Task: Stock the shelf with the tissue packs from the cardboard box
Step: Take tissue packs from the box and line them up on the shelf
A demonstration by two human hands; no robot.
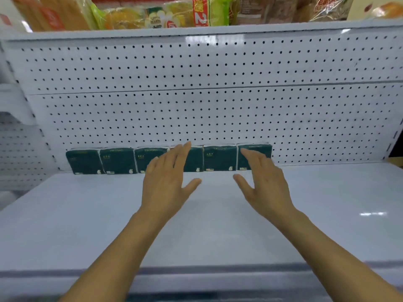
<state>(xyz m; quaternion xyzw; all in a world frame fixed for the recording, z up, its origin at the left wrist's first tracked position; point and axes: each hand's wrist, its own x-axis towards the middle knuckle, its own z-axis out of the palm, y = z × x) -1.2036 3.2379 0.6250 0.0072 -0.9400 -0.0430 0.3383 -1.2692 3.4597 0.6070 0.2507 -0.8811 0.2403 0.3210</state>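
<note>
Dark green, film-wrapped tissue packs (pixel 169 159), six in a row, upright against the white perforated back panel (pixel 196 114) at the rear of the white metal shelf (pixel 76 214). Leftmost pack (pixel 84 161) well to the left of the left hand; second pack (pixel 118 160) nearer; third pack (pixel 148 159) just beyond the left knuckles, partly hidden.

Left hand (pixel 166 182) flat, fingers straight and together, thumb spread, holding nothing; fingertips over the fourth pack (pixel 193 159), contact impossible to confirm. Fifth pack (pixel 219 158) ahead of the gap between both hands.

Right hand (pixel 265 186) likewise flat and relaxed, gripping nothing, fingertips across the front of the sixth pack (pixel 255 156), the last on the right; bare shelf beyond, to the right of that hand.

Probably light and soft: squashy paper under thin glossy film, so likely slippery and easily dented, not breakable. Best taken across the two broad faces or by the short sides, thumb opposite fingers, with gentle pressure; flat palms good for nudging the row square against the panel. Tipping forward a likely risk if pushed high up.

Cardboard box out of view. Colourful wrapped packets (pixel 152 16) on the higher shelf above both hands.
</note>
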